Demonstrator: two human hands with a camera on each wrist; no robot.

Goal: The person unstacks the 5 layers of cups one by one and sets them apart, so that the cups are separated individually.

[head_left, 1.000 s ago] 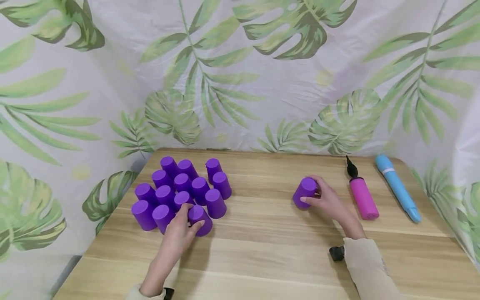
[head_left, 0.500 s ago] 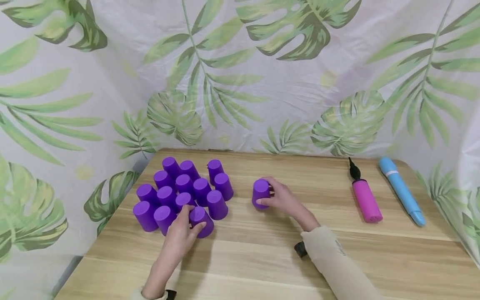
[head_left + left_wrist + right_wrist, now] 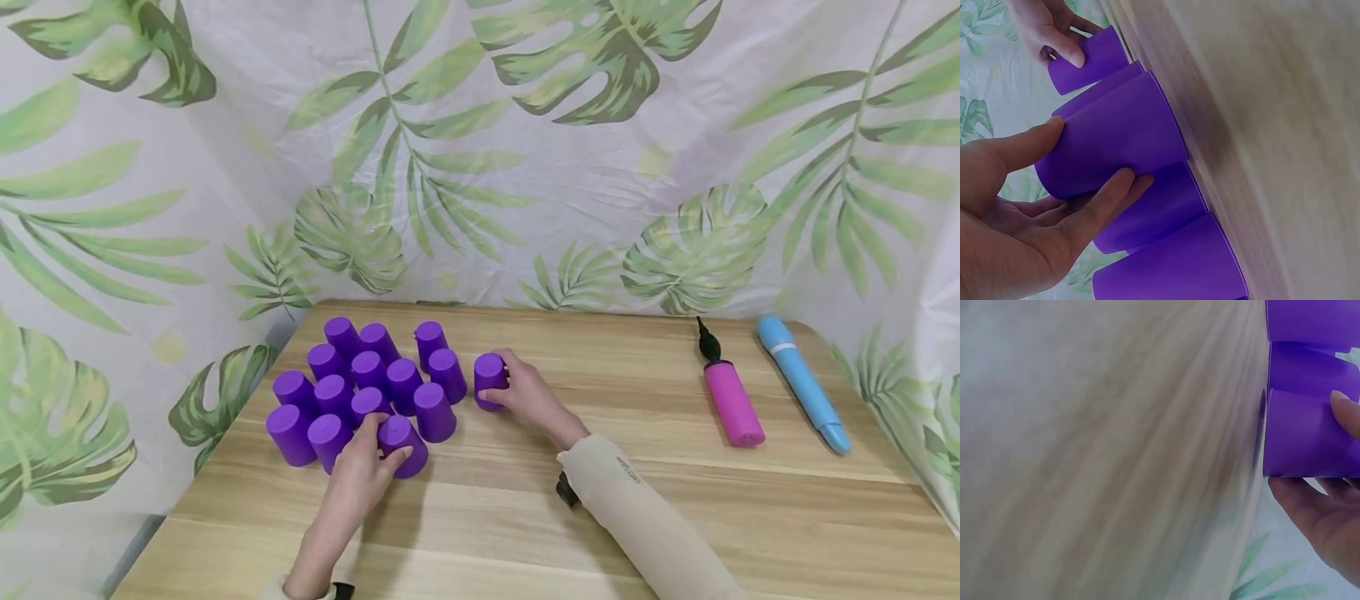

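Several purple cups [image 3: 366,367] stand upside down in a close cluster on the left half of the table. My left hand [image 3: 357,471] holds the front right cup [image 3: 397,432], its thumb on one side and fingers on the other, as the left wrist view confirms. Just right of the cluster, my right hand [image 3: 528,398] grips a separate upside-down cup [image 3: 490,367], with a small gap to the nearest cup in the head view. In the right wrist view this cup [image 3: 1304,437] has its rim at the tabletop, thumb and fingers on opposite sides.
A pink hand pump [image 3: 733,404] with a black nozzle lies on the right of the wooden table [image 3: 510,517]. Beside it lies a light blue stick-shaped object [image 3: 804,383]. A leaf-patterned cloth [image 3: 465,150] hangs behind the table.
My right hand has brought its cup leftward across the table, from near the pink pump to beside the cluster. My left hand has kept its place on its cup.
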